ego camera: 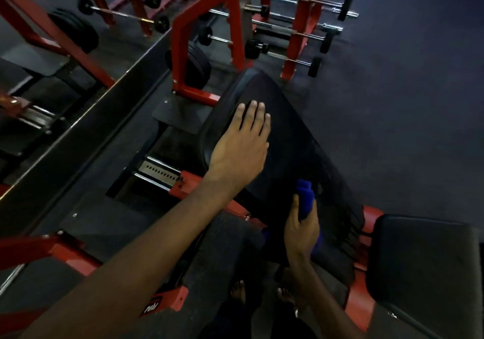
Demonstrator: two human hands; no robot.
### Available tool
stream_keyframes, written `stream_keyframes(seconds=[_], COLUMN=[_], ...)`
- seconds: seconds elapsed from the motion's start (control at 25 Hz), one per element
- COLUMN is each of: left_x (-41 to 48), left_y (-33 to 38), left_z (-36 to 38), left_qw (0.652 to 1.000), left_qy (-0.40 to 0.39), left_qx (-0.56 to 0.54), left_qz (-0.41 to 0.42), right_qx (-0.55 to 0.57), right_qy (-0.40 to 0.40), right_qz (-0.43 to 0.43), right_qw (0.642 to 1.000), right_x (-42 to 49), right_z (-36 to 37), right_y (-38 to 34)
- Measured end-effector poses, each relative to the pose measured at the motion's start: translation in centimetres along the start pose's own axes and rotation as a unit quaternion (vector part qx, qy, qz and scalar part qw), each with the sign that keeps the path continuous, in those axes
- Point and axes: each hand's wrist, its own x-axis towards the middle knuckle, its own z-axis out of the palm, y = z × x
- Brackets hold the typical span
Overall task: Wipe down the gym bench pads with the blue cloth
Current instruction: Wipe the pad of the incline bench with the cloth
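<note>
The dark rubber floor (419, 103) takes up most of the frame, especially the right side. Running from the centre down toward the lower right is the long black back pad (301, 134) of the bench, tilted, with its narrow end pointing at the top of the frame. Just past its lower end, in the bottom right corner, sits the separate seat pad (424, 265) on the same red frame.

Across the top there's a red rack (230, 19) with a row of fixed barbells (296, 33) lying on it, and a stack of black weight plates (199, 69) hangs just left of the pad's far end.

The person's left hand (241, 145) comes in from the lower left and lies flat on the upper left part of the back pad, palm down, fingers straight and close together, not gripping anything. The right hand (301, 234) is lower down in the centre, over the pad's near end, fingers and thumb wrapped round the blue cloth (305, 194), which is bunched up and sticks out above the fist, with a bit more poking out below. Can't tell if the cloth is actually touching the pad.

At the bottom centre, bare toes (238, 290) show on the floor.
</note>
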Motion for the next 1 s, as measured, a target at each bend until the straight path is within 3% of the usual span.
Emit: stream_keyframes(seconds=[0.12,0.24,0.36,0.48,0.76,1.0], left_x=[0.1,0.0,-0.1,-0.1,0.2,0.0], left_y=[0.0,-0.1,-0.1,-0.1,-0.2,-0.2], left_z=[-0.3,-0.5,-0.6,-0.8,-1.0,-0.7], left_qw=[1.0,1.0,1.0,1.0,0.999,1.0], left_qy=[-0.004,-0.004,-0.006,-0.007,-0.028,-0.012], left_qx=[-0.006,-0.02,-0.027,-0.028,-0.016,-0.006], left_qz=[0.008,0.009,0.012,0.012,0.028,0.026], right_qx=[0.01,0.008,-0.029,-0.033,-0.016,-0.031], right_qy=[-0.043,-0.075,-0.012,0.042,-0.016,0.029], right_qz=[-0.081,-0.13,-0.043,0.068,-0.06,0.008], right_qw=[0.996,0.989,0.999,0.996,0.998,0.999], right_x=[-0.8,-1.6,-0.8,0.1,-0.4,4.8], right_z=[2.2,1.9,-0.4,-0.3,2.6,1.0], right_y=[-4.9,-4.7,-0.2,-0.4,-4.7,-4.3])
